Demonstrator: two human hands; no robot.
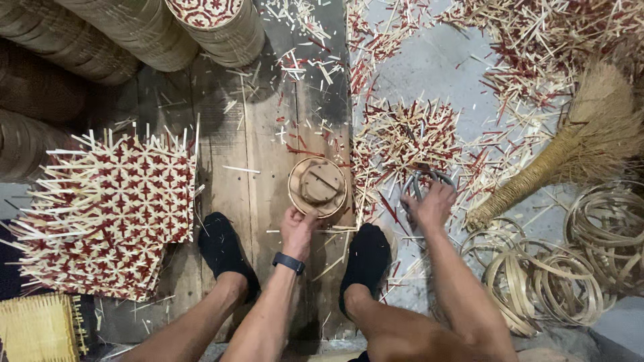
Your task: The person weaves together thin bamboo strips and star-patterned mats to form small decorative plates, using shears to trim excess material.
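left hand [298, 224] grips round mould [317, 186], right hand [430, 204] shears [422, 179]

This is a basket-weaving workshop with the work done on the floor. A stack of woven mats [107, 221] in a red and pale star pattern lies on worn wooden planks [258, 134], and rolled woven sheets [134, 27] are piled at the top. Trimmed red and pale strip offcuts [409, 134] litter the grey floor, beside coils of bent cane hoops [543, 281] and a straw broom [577, 147].
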